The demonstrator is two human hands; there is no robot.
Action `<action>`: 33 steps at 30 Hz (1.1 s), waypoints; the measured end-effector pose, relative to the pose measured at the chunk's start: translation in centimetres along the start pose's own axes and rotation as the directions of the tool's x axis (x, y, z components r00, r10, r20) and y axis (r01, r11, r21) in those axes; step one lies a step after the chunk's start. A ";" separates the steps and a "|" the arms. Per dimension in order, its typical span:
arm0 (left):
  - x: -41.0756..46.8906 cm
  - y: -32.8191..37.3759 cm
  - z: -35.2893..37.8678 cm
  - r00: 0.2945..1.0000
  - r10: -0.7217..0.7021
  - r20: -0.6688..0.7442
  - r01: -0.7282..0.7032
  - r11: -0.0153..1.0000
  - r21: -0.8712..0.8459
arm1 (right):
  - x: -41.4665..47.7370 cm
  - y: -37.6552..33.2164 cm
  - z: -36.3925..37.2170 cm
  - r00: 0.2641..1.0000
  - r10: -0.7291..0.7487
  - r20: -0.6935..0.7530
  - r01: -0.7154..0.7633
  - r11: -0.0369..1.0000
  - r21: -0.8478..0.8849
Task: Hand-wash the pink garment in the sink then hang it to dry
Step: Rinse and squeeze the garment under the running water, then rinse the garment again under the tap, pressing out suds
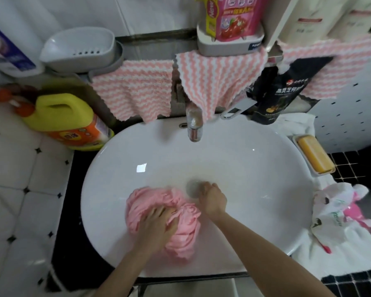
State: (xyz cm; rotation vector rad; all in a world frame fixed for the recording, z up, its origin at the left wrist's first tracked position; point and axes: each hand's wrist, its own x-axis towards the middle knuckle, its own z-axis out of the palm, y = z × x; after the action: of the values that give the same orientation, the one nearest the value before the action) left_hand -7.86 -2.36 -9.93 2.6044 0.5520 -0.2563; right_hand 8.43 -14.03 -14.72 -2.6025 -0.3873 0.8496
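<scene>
The pink garment (180, 230) lies bunched in the near left part of the white sink (255, 168). My left hand (156, 224) lies on top of the bunch, fingers spread and dug into the folds. My right hand (212, 200) is just right of the garment, its curled fingertips down at the round drain (192, 187) in the sink floor. Whether those fingers hold the drain plug I cannot tell. The chrome tap (194, 125) stands over the far rim with no water running from it.
A yellow detergent jug (62, 118) lies left of the sink. A yellow soap bar (314, 156) sits in its dish at the right rim, and a plastic bag (338, 209) on white cloth is nearer. Pink-and-white striped cloths (212, 82) hang behind the tap.
</scene>
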 end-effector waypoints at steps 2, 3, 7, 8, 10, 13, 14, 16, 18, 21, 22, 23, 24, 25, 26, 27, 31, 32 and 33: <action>-0.3 -0.1 0.1 0.999 -0.021 0.026 0.022 0.999 -0.047 | -0.2 0.1 0.3 1.000 -0.005 0.001 0.005 1.000 0.001; -0.4 -0.1 0.2 0.998 -0.046 0.044 0.049 0.997 -0.058 | -0.4 0.2 0.4 1.000 -0.007 0.007 0.007 1.000 0.009; -0.4 0.5 0.0 0.993 -0.102 0.053 0.106 0.992 -0.063 | -0.6 0.5 0.1 0.999 0.030 0.013 -0.032 0.994 0.101; -0.3 0.6 0.0 0.992 -0.112 0.051 0.115 0.991 -0.064 | -0.7 0.4 0.0 0.999 0.050 0.008 -0.050 0.988 0.147; -0.2 0.7 0.1 0.991 -0.126 0.052 0.129 0.990 -0.061 | -1.0 0.2 -0.3 0.998 0.058 0.004 -0.058 0.980 0.191; 0.0 0.8 0.1 0.988 -0.139 0.061 0.143 0.987 -0.069 | -1.3 0.6 -0.3 0.999 0.024 0.034 -0.031 0.976 0.218; 0.0 0.6 0.3 0.988 -0.145 0.059 0.149 0.986 -0.074 | -1.4 0.7 -0.4 0.999 0.009 0.052 -0.021 0.973 0.230; 0.1 0.4 0.3 0.986 -0.154 0.061 0.159 0.985 -0.075 | -1.4 1.2 -0.6 0.998 -0.014 0.059 -0.006 0.946 0.324; 0.2 0.3 0.4 0.985 -0.157 0.074 0.162 0.985 -0.061 | -1.8 1.8 -1.2 0.998 -0.048 0.031 0.032 0.920 0.391; 0.4 0.4 0.3 0.987 -0.147 0.069 0.151 0.986 -0.066 | -2.8 3.4 -2.4 0.994 -0.107 0.024 0.092 0.935 0.344; 0.4 0.3 0.3 0.988 -0.139 0.066 0.144 0.987 -0.071 | -3.1 4.1 -2.8 0.992 -0.120 0.030 0.106 0.946 0.308; 0.5 0.3 0.3 0.989 -0.133 0.061 0.138 0.988 -0.076 | -3.5 4.9 -3.2 0.990 -0.134 0.034 0.120 0.954 0.274; 0.5 0.4 0.2 0.990 -0.128 0.059 0.132 0.988 -0.078 | -3.9 5.6 -3.7 0.989 -0.140 0.037 0.127 0.960 0.250; 0.5 0.4 0.2 0.991 -0.122 0.058 0.126 0.988 -0.083 | -4.2 6.3 -4.0 0.990 -0.138 0.037 0.126 0.965 0.230; 0.5 0.5 0.1 0.992 -0.115 0.054 0.119 0.989 -0.090 | -4.5 7.0 -4.3 0.990 -0.134 0.035 0.124 0.971 0.206; 0.5 0.5 0.1 0.993 -0.107 0.044 0.111 0.989 -0.097 | -4.7 7.7 -4.6 0.991 -0.130 0.031 0.122 0.976 0.181; 0.6 0.7 0.0 0.993 -0.111 0.025 0.113 0.989 -0.094 | -5.5 9.2 -5.1 0.989 -0.150 0.003 0.149 0.985 0.090; 0.6 0.7 0.0 0.993 -0.117 0.021 0.118 0.989 -0.093 | -5.7 9.3 -5.0 0.988 -0.157 -0.001 0.157 0.984 0.080; 0.6 0.7 0.0 0.993 -0.121 0.016 0.122 0.988 -0.093 | -5.9 9.4 -4.9 0.986 -0.164 -0.004 0.164 0.984 0.073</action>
State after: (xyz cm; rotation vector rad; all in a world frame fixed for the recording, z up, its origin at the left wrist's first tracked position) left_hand -7.06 -2.74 -9.85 2.4813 0.7036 -0.2756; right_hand 8.12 -25.84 -12.11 -2.4630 -0.5517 0.7945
